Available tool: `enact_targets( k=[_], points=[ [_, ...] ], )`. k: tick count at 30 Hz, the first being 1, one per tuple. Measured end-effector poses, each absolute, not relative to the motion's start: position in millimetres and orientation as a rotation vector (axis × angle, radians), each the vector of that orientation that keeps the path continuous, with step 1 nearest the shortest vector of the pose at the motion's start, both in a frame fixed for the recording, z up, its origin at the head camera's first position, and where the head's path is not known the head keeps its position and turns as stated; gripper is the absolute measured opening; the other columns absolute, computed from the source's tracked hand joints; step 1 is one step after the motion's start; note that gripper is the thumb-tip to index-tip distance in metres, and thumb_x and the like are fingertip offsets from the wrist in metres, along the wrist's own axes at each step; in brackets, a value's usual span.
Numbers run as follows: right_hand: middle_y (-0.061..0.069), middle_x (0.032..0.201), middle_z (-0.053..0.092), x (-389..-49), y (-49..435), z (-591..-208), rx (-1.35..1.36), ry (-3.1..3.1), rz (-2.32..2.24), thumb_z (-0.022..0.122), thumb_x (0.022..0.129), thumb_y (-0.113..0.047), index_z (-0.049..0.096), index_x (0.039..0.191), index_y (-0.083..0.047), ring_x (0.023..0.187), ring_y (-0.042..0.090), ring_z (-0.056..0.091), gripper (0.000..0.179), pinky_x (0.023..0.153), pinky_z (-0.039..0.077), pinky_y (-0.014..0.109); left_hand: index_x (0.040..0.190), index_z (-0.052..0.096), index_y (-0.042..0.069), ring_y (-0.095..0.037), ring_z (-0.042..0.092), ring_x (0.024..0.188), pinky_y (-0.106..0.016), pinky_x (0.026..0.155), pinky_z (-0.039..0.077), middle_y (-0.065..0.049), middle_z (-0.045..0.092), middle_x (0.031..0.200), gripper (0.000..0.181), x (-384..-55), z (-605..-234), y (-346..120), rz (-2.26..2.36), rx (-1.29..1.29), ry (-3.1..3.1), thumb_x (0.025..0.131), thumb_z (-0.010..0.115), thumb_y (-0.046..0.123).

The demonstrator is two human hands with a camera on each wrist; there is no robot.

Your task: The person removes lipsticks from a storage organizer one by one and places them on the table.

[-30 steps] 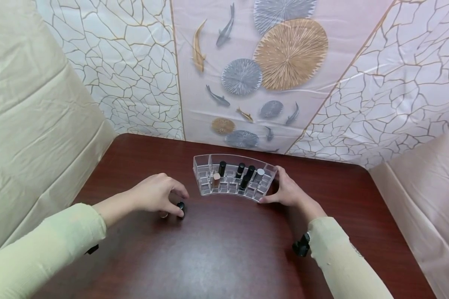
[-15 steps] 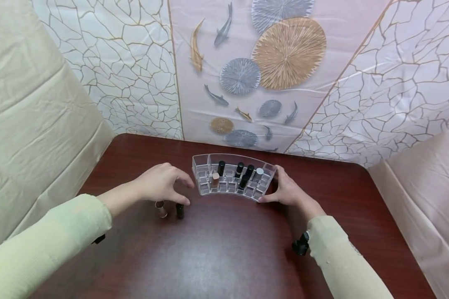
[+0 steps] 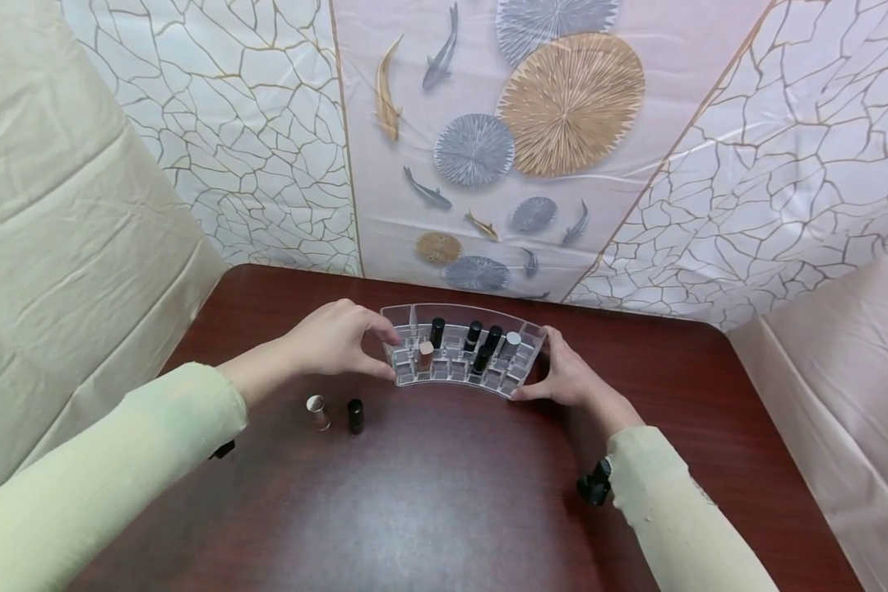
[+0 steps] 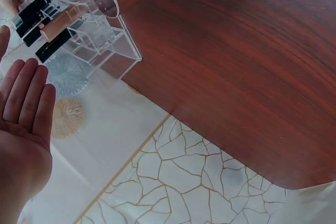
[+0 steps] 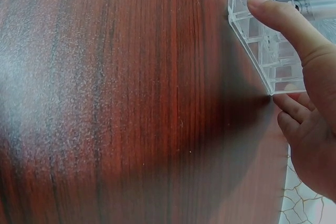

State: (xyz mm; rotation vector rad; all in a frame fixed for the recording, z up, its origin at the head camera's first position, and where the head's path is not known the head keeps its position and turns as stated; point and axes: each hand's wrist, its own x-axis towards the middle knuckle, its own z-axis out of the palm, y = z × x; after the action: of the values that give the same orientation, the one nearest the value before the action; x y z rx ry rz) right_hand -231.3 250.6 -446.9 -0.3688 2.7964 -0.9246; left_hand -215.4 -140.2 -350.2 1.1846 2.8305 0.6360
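A clear, curved lipstick organizer point(image 3: 451, 374) stands on the table with several lipsticks in its slots, among them a silver-capped one point(image 3: 511, 344) and a beige-topped one point(image 3: 425, 355). My right hand point(image 3: 573, 378) grips its right end, thumb at the front and fingers round the side. At the left end is my left hand point(image 3: 340, 341), thumb and fingers spread; contact with the organizer cannot be made out. Its fingers look straight in the left wrist view. On the table below that hand stand a black lipstick point(image 3: 355, 416) and a pinkish tube with a pale top point(image 3: 318, 413).
The dark red-brown table point(image 3: 444, 501) has rounded far corners. A patterned cloth backdrop point(image 3: 481, 222) hangs behind its far edge. Beige cloth point(image 3: 81, 247) hangs along the left side, and more at the right.
My left hand has let go of the black lipstick, which stays standing beside the pinkish tube, and has moved up and right to the organizer's left end. The right hand has stayed put.
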Motion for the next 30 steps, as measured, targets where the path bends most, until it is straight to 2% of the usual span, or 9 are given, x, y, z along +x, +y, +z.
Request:
enact_targets(
  k=[4, 8, 11, 13, 16, 19, 24, 30],
  points=[
    [0.023, 0.139, 0.046, -231, 251, -446, -0.363, 2.799, -0.91, 0.093, 0.055, -0.041, 0.018, 0.142, -0.004, 0.134, 0.03, 0.042, 0.12, 0.11, 0.03, 0.046, 0.103, 0.074, 0.028, -0.003, 0.065, 0.085, -0.029, 0.074, 0.052, 0.016, 0.072, 0.097, 0.041, -222, -347, -134, 0.649, 1.179, 2.87, 0.069, 0.081, 0.049],
    [0.023, 0.139, 0.047, -231, 251, -445, -0.365, 2.795, -0.916, 0.093, 0.056, -0.04, 0.019, 0.141, -0.004, 0.134, 0.03, 0.042, 0.118, 0.109, 0.03, 0.046, 0.106, 0.073, 0.028, -0.002, 0.058, 0.065, -0.028, 0.064, 0.047, 0.017, 0.069, 0.084, 0.042, -228, -345, -127, 0.67, 1.174, 2.886, 0.069, 0.082, 0.048],
    [0.023, 0.139, 0.046, -231, 251, -445, -0.368, 2.792, -0.911, 0.093, 0.056, -0.04, 0.019, 0.141, -0.004, 0.134, 0.03, 0.042, 0.119, 0.11, 0.03, 0.046, 0.108, 0.072, 0.028, -0.004, 0.052, 0.056, -0.029, 0.06, 0.045, 0.016, 0.064, 0.07, 0.044, -232, -347, -123, 0.656, 1.158, 2.893, 0.07, 0.081, 0.049],
    [0.023, 0.14, 0.045, -231, 251, -445, -0.369, 2.791, -0.907, 0.093, 0.056, -0.041, 0.018, 0.142, -0.004, 0.134, 0.03, 0.041, 0.12, 0.11, 0.03, 0.046, 0.109, 0.072, 0.029, -0.004, 0.055, 0.063, -0.029, 0.064, 0.046, 0.018, 0.067, 0.076, 0.046, -235, -347, -120, 0.64, 1.147, 2.903, 0.07, 0.081, 0.05],
    [0.022, 0.14, 0.044, -231, 251, -446, -0.367, 2.793, -0.9, 0.093, 0.056, -0.042, 0.017, 0.143, -0.004, 0.134, 0.03, 0.042, 0.122, 0.11, 0.03, 0.046, 0.11, 0.071, 0.03, -0.005, 0.062, 0.079, -0.031, 0.073, 0.049, 0.016, 0.071, 0.09, 0.047, -239, -350, -116, 0.639, 1.125, 2.901, 0.07, 0.081, 0.051],
    [0.023, 0.141, 0.043, -232, 251, -446, -0.366, 2.799, -0.899, 0.093, 0.055, -0.043, 0.016, 0.144, -0.004, 0.134, 0.03, 0.042, 0.123, 0.11, 0.03, 0.046, 0.112, 0.071, 0.03, -0.009, 0.064, 0.096, -0.033, 0.082, 0.05, 0.015, 0.07, 0.105, 0.047, -242, -351, -113, 0.651, 1.105, 2.894, 0.071, 0.08, 0.051],
    [0.023, 0.141, 0.044, -232, 251, -446, -0.366, 2.801, -0.899, 0.093, 0.055, -0.042, 0.016, 0.144, -0.005, 0.134, 0.03, 0.042, 0.123, 0.11, 0.03, 0.046, 0.115, 0.07, 0.028, -0.013, 0.064, 0.102, -0.035, 0.085, 0.049, 0.015, 0.069, 0.108, 0.052, -245, -353, -108, 0.658, 1.076, 2.892, 0.071, 0.078, 0.055],
    [0.022, 0.14, 0.044, -232, 252, -447, -0.371, 2.801, -0.905, 0.093, 0.055, -0.041, 0.016, 0.144, -0.004, 0.133, 0.03, 0.043, 0.123, 0.11, 0.031, 0.045, 0.118, 0.069, 0.027, -0.013, 0.063, 0.099, -0.035, 0.082, 0.049, 0.015, 0.069, 0.109, 0.057, -251, -360, -105, 0.657, 1.058, 2.889, 0.069, 0.08, 0.054]
  ],
)
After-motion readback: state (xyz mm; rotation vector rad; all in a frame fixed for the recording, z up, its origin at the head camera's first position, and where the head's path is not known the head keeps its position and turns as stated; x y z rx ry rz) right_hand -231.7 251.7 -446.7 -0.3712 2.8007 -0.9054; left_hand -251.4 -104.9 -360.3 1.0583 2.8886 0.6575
